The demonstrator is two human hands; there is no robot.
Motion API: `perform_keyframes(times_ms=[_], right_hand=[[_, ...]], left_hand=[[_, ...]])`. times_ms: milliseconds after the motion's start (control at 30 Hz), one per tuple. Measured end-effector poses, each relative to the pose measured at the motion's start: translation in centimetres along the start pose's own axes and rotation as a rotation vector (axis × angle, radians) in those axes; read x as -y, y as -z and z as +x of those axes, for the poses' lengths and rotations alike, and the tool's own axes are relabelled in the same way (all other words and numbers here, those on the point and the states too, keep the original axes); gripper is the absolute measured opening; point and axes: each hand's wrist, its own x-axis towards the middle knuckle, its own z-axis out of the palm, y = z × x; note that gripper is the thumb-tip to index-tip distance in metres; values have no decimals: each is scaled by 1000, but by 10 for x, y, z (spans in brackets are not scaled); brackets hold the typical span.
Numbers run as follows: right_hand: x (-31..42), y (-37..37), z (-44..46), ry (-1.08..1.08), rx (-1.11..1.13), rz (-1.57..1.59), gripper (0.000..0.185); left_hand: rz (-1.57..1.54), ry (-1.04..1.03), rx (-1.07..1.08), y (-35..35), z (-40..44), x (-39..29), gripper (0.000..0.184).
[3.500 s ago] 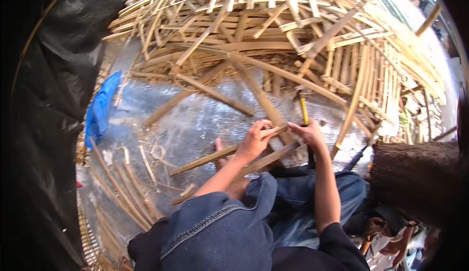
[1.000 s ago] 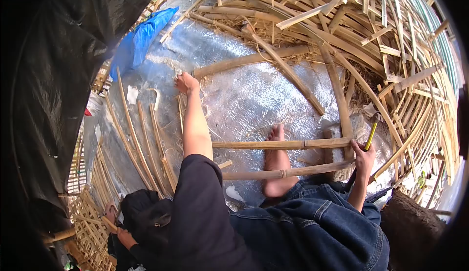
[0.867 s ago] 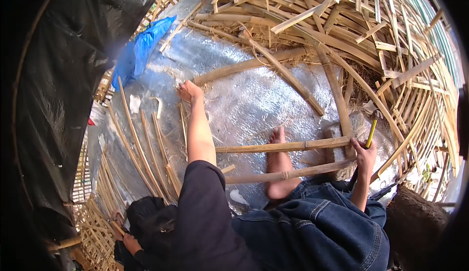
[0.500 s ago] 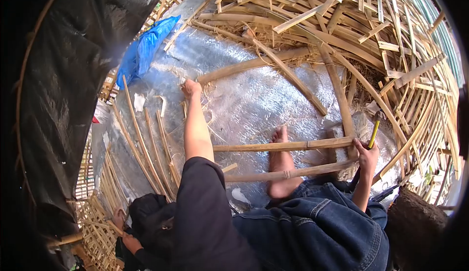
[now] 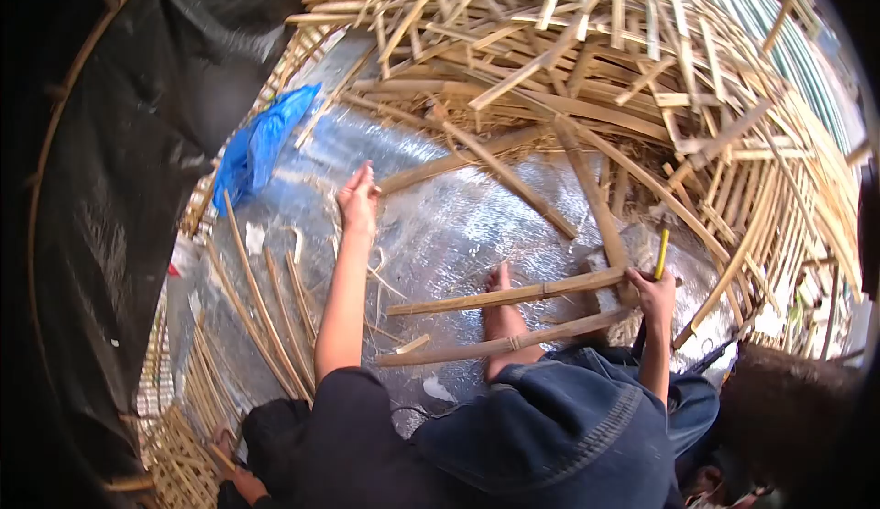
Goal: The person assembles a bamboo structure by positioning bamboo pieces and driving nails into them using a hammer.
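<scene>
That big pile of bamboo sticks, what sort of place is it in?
Probably a bamboo-working place. You can see the big pile of bamboo sticks, woven lattice at lower left, and a bamboo piece with its end at the person's right hand.

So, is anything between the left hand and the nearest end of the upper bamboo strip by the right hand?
Nothing visible blocks it: between the left hand and that end of the upper bamboo strip, only thin shavings lie on the silver sheet.

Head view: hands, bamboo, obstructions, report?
Right hand at end of upper bamboo strip, gripping yellow tool. Left hand out ahead, grip unclear. Bare leg beneath strip.
</scene>
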Motion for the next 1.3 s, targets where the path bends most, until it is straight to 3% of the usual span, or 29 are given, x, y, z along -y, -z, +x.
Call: perform_keyframes(times_ms=[167,233,300,367,433,567,667,1167,1300], right_hand=[[-1,-1,-4,68,-54,-42,34],[5,2,-3,96,-56,-216,41],[9,8,0,46,-28,-167,48],[-3,13,14,23,40,-209,53],[2,18,20,-29,124,-253,57],[0,18,21,-35,112,-178,57],[-2,18,23,-66,142,-190,60],[-9,22,23,-35,182,-109,59],[-10,20,23,-41,163,-131,59]], left_hand=[[-348,307,524,-144,-110,-24,15],[-124,189,670,-189,-156,-14,14],[0,222,771,-223,-199,10,11],[324,87,895,-248,-241,36,12],[407,34,968,-259,-260,66,13],[484,103,911,-265,-281,103,13],[439,16,800,-266,-281,115,13],[656,-130,837,-268,-281,115,15],[559,-122,816,-268,-284,117,16]])
